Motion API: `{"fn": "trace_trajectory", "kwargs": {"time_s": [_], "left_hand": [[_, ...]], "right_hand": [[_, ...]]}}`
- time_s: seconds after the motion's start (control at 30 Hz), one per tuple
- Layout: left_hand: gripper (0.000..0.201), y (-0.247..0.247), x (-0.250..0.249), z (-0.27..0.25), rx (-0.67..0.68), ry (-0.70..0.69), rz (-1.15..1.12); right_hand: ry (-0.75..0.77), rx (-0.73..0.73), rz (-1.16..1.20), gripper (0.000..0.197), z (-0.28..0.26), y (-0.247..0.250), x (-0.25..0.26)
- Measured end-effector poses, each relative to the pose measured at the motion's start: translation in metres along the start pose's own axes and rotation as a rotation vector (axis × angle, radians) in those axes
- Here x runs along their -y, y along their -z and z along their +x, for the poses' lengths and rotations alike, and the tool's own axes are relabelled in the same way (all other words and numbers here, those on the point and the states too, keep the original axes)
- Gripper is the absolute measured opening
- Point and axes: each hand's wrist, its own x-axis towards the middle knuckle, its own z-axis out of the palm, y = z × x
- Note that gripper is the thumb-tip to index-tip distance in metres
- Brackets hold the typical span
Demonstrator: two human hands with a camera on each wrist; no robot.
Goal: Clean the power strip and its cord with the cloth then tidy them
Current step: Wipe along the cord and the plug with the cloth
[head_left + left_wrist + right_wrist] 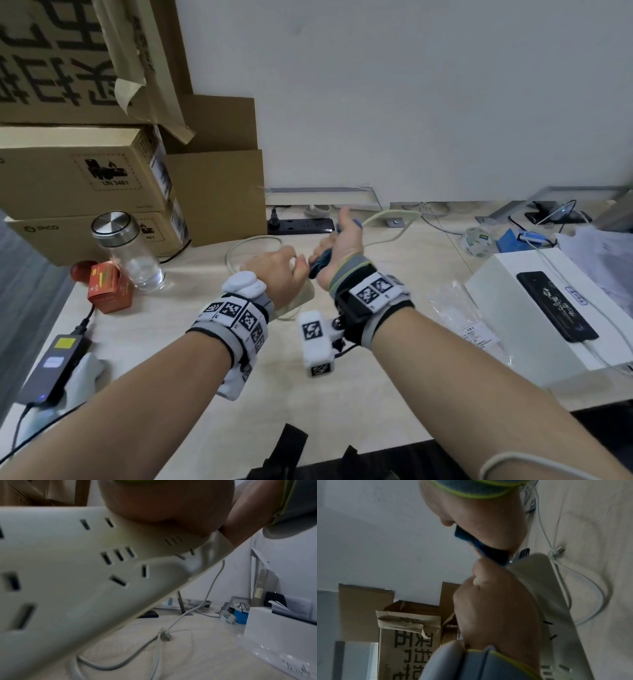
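Power strip (68, 588): smooth off-white plastic; cloth (481, 547): blue napped fabric; table (394, 260): matt pale wood-grain; boxes (78, 178): matt brown cardboard

I'm working over a pale wood-grain desk (394, 404). Taking the glass jar (128, 250) with its steel lid as my marker: an orange carton (109, 291) sits just left of it, cardboard boxes (82, 185) are stacked behind it, and a dark power adapter (53, 366) lies nearer me. Behind the jar to its right, a black socket bar (301, 226) lies by the wall. Far right of the jar rests a white box (548, 315). The pale cord (171, 632) trails across the surface.
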Motion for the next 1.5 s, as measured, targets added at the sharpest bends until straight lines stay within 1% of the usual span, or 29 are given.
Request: {"fn": "trace_trajectory", "kwargs": {"time_s": [0.07, 0.13, 0.3, 0.37, 0.43, 0.5, 0.53, 0.57, 0.63, 0.67, 0.73, 0.8, 0.87, 0.93, 1.0, 1.03, 1.1, 1.13, 1.17, 1.2, 1.27, 1.33, 1.4, 1.47, 1.5], "left_hand": [[0.033, 0.001, -0.005, 0.001, -0.022, -0.022, -0.008], [0.039, -0.001, -0.004, -0.001, -0.015, -0.055, -0.023], [0.065, -0.002, 0.006, 0.0, -0.035, -0.15, -0.068], [0.069, -0.001, 0.012, 0.0, -0.032, -0.161, -0.056], [0.066, -0.001, 0.017, -0.002, -0.017, -0.148, -0.054], [0.054, -0.005, 0.018, -0.005, 0.022, -0.125, -0.05], [0.049, -0.007, 0.019, -0.007, 0.042, -0.129, -0.064], [0.05, -0.009, 0.019, -0.01, 0.058, -0.152, -0.098], [0.059, -0.012, 0.021, -0.016, 0.059, -0.237, -0.212], [0.058, -0.014, 0.021, -0.016, 0.035, -0.269, -0.264], [0.045, -0.019, 0.019, -0.012, -0.006, -0.281, -0.326], [0.034, -0.024, 0.016, -0.004, -0.024, -0.241, -0.349], [0.031, -0.026, 0.013, 0.005, -0.027, -0.204, -0.336], [0.028, -0.027, 0.013, 0.01, 0.012, -0.196, -0.327], [0.024, -0.031, 0.011, 0.01, 0.055, -0.205, -0.316], [0.024, -0.033, 0.009, 0.008, 0.042, -0.212, -0.308], [0.026, -0.036, 0.003, 0.001, -0.016, -0.219, -0.283], [0.028, -0.036, -0.002, -0.002, -0.024, -0.232, -0.264], [0.029, -0.035, -0.003, -0.003, -0.014, -0.252, -0.249], [0.031, -0.033, -0.003, -0.003, 0.008, -0.276, -0.241], [0.031, -0.028, 0.001, -0.002, 0.052, -0.302, -0.249], [0.03, -0.025, 0.005, -0.002, 0.06, -0.315, -0.271], [0.032, -0.025, 0.006, -0.004, 0.035, -0.306, -0.289], [0.036, -0.028, 0.002, -0.008, -0.011, -0.295, -0.279], [0.038, -0.03, -0.001, -0.009, -0.025, -0.286, -0.264]], "right_hand": [[-0.015, -0.064, -0.051, 0.051, -0.002, -0.002, -0.005], [-0.032, -0.093, -0.073, 0.047, 0.0, -0.001, -0.001], [-0.02, -0.077, -0.054, 0.045, 0.01, 0.0, 0.012], [-0.004, -0.093, -0.048, 0.04, 0.013, 0.003, 0.022], [0.003, -0.116, -0.021, 0.04, 0.019, 0.009, 0.031], [0.007, -0.138, 0.017, 0.043, 0.023, 0.014, 0.034], [0.015, -0.129, 0.04, 0.047, 0.023, 0.015, 0.035], [0.017, -0.116, 0.086, 0.053, 0.023, 0.016, 0.035], [0.026, -0.069, 0.195, 0.062, 0.024, 0.018, 0.035], [0.04, -0.031, 0.248, 0.062, 0.026, 0.017, 0.034], [0.032, 0.082, 0.325, 0.05, 0.027, 0.015, 0.029], [0.054, 0.094, 0.2, 0.03, 0.021, 0.006, 0.02], [0.069, 0.08, -0.026, 0.032, 0.008, 0.0, 0.006], [0.145, 0.056, -0.222, 0.025, 0.0, -0.005, -0.008], [0.206, 0.009, -0.35, 0.026, 0.0, -0.006, -0.016], [0.209, -0.019, -0.367, 0.029, 0.004, -0.003, -0.015], [0.152, -0.063, -0.343, 0.032, 0.012, 0.003, -0.009], [0.132, -0.054, -0.318, 0.029, 0.018, 0.007, -0.006], [0.123, -0.015, -0.314, 0.021, 0.021, 0.009, -0.002], [0.126, 0.015, -0.312, 0.017, 0.025, 0.013, 0.003], [0.129, 0.01, -0.314, 0.023, 0.03, 0.022, 0.017], [0.144, -0.004, -0.271, 0.026, 0.037, 0.03, 0.03], [0.154, -0.015, -0.224, 0.026, 0.039, 0.034, 0.038], [0.191, -0.08, -0.21, 0.029, 0.039, 0.034, 0.038], [0.185, -0.116, -0.21, 0.031, 0.035, 0.033, 0.035]]}}
